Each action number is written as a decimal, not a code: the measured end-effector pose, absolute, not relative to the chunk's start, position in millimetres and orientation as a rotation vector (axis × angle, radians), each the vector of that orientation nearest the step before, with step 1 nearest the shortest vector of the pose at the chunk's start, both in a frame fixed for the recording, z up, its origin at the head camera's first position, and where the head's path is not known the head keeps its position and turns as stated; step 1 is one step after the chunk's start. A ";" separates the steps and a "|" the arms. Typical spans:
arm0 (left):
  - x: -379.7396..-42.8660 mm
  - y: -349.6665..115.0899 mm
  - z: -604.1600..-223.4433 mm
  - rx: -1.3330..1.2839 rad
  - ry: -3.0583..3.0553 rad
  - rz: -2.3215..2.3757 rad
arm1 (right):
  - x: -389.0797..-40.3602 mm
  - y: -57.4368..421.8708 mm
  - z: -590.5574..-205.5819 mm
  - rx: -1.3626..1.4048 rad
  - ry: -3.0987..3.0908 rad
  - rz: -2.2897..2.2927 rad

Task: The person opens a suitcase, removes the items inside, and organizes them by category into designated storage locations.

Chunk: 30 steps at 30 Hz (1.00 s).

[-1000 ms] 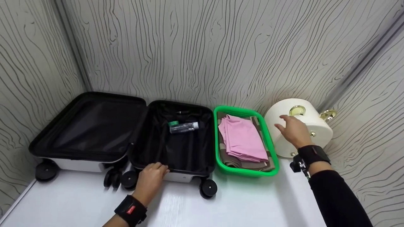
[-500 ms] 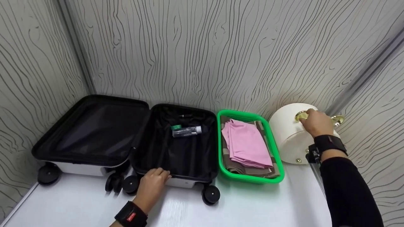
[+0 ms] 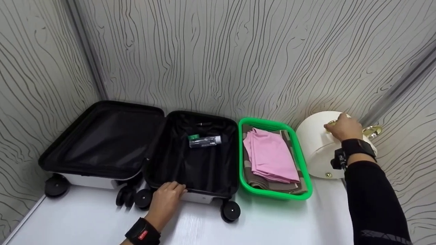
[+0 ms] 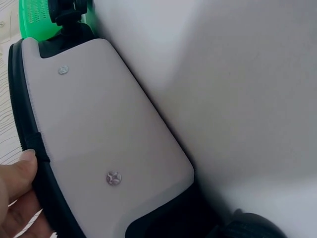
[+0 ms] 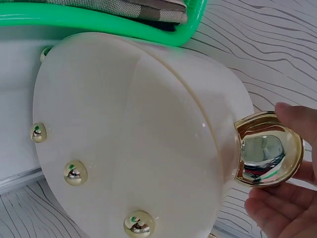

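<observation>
My left hand (image 3: 166, 199) holds the front rim of an open black-lined suitcase (image 3: 204, 173), the thumb outside and the fingers on the other side of the edge. Inside the suitcase lies a clear bottle (image 3: 205, 141) beside a small green piece (image 3: 193, 137). At the right, my right hand (image 3: 347, 127) pinches a round gold knob (image 5: 267, 153) on a white rounded case (image 3: 316, 143). Thumb and fingers sit on opposite sides of that knob in the right wrist view. Small gold balls (image 5: 75, 172) stud the case's flat face, and its curved front looks closed.
Between suitcase and case stands a green basket (image 3: 303, 160) with folded pink cloth (image 3: 272, 154) on brown cloth. The suitcase's other half (image 3: 102, 143) lies spread at the left. Black wheels (image 3: 230, 211) stick out over the white table (image 3: 272, 221). Patterned walls (image 3: 221, 61) close off the back and sides.
My right hand has moved from above the white case, with fingers spread, onto the gold knob and now grips it. The left hand stays on the suitcase rim. The head view has shifted slightly.
</observation>
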<state>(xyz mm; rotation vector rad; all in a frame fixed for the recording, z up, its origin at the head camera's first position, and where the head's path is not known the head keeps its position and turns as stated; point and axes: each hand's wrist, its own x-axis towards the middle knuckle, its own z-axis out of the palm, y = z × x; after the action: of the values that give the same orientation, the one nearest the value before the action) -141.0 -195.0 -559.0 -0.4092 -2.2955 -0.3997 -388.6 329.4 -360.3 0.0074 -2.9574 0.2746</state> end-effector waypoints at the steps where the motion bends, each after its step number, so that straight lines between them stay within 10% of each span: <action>1: -140.2 -194.7 -559.4 -0.405 -2.296 -0.401 | -387.3 330.1 -359.8 0.009 -2.959 0.282; 30: -137.2 -189.7 -559.7 -0.361 -2.333 -0.401 | -277.5 345.1 -335.1 0.165 -3.138 0.185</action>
<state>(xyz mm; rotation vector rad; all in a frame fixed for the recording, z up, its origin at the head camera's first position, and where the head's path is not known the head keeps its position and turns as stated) -137.2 -189.7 -559.7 -0.3606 -2.3331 -0.4012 -277.5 345.1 -335.1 0.1652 -3.1377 0.1854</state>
